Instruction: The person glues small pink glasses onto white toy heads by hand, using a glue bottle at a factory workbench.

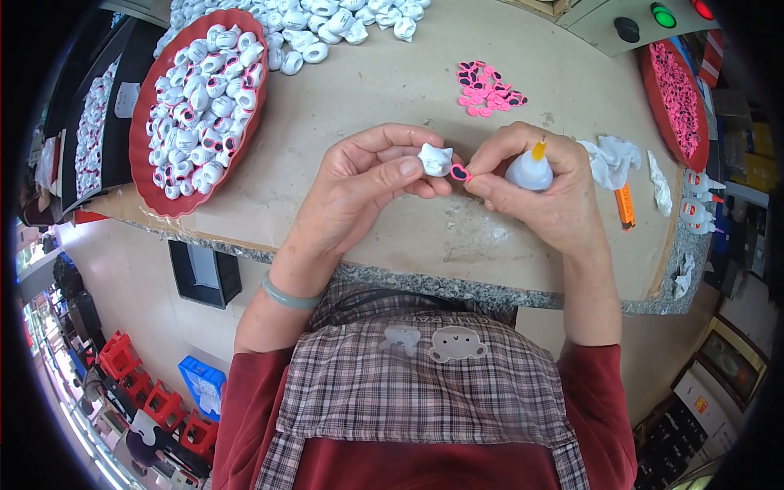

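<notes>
Head view: I watched both hands above the counter [392, 90].
Left hand [359, 188]: fingers pinched white cat figure [435, 159].
Right hand [539, 192]: fingers pressed pink piece [461, 172] against figure, palming glue bottle [531, 167].
Progress: red tray [253, 122] left of figure nearly full; loose white pile [327, 24] remained.
</notes>
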The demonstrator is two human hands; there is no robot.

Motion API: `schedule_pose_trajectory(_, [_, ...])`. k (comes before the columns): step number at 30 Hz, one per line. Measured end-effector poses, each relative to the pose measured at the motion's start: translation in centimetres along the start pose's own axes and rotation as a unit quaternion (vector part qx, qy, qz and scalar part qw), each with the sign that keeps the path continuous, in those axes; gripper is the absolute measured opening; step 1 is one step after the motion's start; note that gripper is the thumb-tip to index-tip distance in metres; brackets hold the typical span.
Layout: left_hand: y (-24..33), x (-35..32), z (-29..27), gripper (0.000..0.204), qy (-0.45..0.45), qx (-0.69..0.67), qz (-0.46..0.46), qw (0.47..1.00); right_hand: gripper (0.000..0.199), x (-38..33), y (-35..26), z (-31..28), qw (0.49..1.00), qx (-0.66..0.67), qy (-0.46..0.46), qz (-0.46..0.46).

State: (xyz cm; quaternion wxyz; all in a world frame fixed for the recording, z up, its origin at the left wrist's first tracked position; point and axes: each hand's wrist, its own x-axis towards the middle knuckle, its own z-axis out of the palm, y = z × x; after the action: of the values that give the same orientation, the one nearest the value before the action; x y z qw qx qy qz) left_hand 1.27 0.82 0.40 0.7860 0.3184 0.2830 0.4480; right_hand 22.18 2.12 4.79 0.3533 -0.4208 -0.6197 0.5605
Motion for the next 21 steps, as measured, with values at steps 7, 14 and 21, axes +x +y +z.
schedule_pose_trajectory(7, [-0.19,0.06,0.31,0.026,-0.005,0.047,0.013,0.999,0.009,0.04,0.10,0.37,0.999,-0.029,-0.032,-0.001])
schedule_pose_trajectory(14, [-0.27,-0.04,0.31,0.025,-0.015,0.068,0.007,0.998,0.011,0.03,0.45,0.18,0.997,-0.059,-0.036,-0.017])
schedule_pose_trajectory(21, [-0.39,-0.06,0.42,0.024,-0.006,0.104,0.010,0.995,0.013,0.04,0.61,0.10,0.994,-0.102,-0.027,-0.007])
